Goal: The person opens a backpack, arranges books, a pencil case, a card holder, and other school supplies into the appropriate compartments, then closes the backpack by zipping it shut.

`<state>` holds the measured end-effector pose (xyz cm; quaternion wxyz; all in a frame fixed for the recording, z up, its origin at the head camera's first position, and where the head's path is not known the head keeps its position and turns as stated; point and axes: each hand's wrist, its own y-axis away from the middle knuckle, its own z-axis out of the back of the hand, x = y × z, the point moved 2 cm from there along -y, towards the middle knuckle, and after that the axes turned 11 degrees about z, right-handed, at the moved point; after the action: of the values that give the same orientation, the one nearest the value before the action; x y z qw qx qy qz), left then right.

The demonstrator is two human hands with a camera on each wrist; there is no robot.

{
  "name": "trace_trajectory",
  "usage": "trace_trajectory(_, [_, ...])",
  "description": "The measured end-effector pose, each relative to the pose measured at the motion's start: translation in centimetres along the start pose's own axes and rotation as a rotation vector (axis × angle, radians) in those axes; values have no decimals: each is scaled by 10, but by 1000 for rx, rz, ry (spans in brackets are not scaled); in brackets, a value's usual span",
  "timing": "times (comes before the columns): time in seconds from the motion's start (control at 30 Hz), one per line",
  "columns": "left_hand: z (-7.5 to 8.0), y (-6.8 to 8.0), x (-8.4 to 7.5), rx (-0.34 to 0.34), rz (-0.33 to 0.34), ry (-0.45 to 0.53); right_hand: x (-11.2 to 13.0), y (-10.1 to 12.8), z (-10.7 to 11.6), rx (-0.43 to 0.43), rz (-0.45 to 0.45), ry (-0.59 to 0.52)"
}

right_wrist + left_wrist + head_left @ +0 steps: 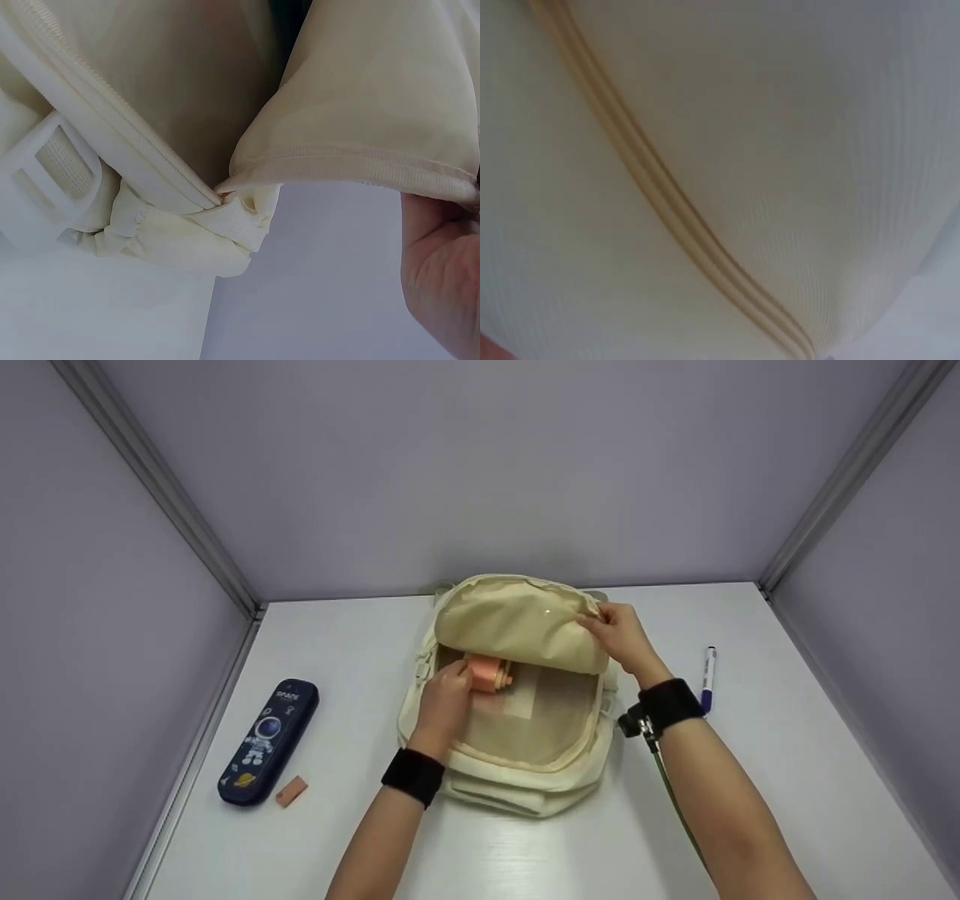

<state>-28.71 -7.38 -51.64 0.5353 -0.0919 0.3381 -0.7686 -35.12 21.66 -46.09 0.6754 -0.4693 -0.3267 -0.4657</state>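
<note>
Cream backpack (525, 765) | left hand (444, 701) grips orange roll (487, 673) | right hand (622, 636) fingers pinch flap (517, 622)

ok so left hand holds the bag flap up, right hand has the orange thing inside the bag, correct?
The hands are swapped. In the head view the right hand holds the flap of the bag up, and the left hand grips the orange thing inside the bag.

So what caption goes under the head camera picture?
Left hand holds a pink roll inside the open backpack while right hand lifts its flap.
</note>
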Motion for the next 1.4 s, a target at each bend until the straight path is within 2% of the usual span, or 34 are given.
trace_trajectory(0.43, [11,10,4,-31,15,-54,-1,2,0,-40,-20,20])
trace_trajectory(0.53, [16,12,7,-47,33,-41,-2,1,1,-49,-18,36])
trace_trajectory(0.63, [23,15,18,-64,74,-14,-2,1,1,-53,-14,46])
trace_trajectory(0.73, [34,19,39,-64,143,-16,-2,0,0,-55,-15,34])
trace_trajectory(0.83, [47,27,67,-42,234,-52,-2,-1,-3,-51,-13,22])
trace_trajectory(1.0, [67,48,120,38,420,-114,-2,0,-2,-48,-16,29])
trace_trajectory(1.13, [89,71,159,149,555,-154,-1,3,-2,-26,-25,8])
trace_trajectory(1.2, [101,84,176,212,600,-167,0,5,-3,-18,-25,-2])
trace_trajectory(1.4, [131,120,210,412,779,-155,2,7,-3,-25,-10,5])
